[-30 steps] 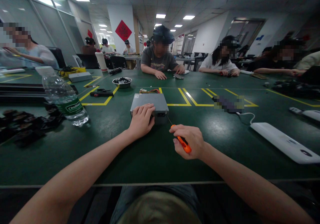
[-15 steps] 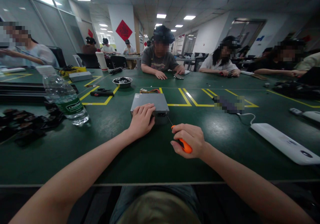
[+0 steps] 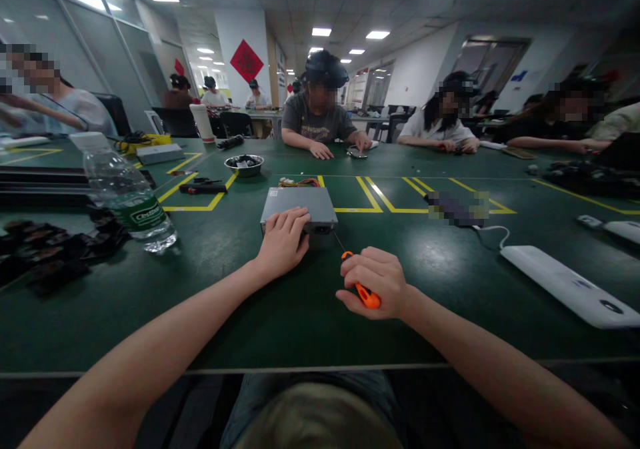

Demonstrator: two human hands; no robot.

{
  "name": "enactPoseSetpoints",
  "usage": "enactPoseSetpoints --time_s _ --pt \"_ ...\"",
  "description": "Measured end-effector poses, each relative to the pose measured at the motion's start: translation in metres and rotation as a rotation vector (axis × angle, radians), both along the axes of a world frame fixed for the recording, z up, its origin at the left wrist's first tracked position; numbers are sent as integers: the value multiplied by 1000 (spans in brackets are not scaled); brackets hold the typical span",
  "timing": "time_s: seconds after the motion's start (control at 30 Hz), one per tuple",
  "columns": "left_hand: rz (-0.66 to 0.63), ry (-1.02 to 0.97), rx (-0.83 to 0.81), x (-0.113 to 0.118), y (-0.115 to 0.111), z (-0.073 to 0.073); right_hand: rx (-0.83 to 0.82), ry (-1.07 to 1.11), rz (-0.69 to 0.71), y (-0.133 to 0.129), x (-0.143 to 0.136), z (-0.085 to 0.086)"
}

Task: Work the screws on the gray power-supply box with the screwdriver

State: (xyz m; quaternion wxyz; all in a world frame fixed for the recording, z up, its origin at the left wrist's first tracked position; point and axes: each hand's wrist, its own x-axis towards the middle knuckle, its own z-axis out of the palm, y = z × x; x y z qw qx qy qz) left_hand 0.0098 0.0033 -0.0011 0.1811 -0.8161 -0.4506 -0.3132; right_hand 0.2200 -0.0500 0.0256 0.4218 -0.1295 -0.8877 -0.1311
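Resting left hand (image 3: 283,242) on box (image 3: 300,201), at your 12 o'clock, fingers outstretched across its near top edge. Your right hand (image 3: 376,282), at box's 5 o'clock, has fingers clamped around screwdriver (image 3: 371,299), shaft angled toward box's near right corner (tip too small to judge contact). Bottle (image 3: 143,212) stands at your 10 o'clock, bowl (image 3: 244,171) at 11.

Grey metal box (image 3: 300,199) steadied by left hand (image 3: 285,241) laid over near edge. Orange-handled screwdriver (image 3: 369,297) gripped in right hand (image 3: 380,279), shaft pointed at box's near right corner. Water bottle (image 3: 143,214) seen left.
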Motion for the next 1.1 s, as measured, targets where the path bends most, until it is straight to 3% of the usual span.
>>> enactPoseSetpoints --time_s 0.33,0.67,1.1 --pt "-5 -11 -8 1 0 0 -126 145 -61 1 2 -8" --pt "-6 -2 1 1 0 0 9 84 15 -3 2 -2" --pt "1 4 6 0 1 -1 52 253 -142 -3 3 -9"
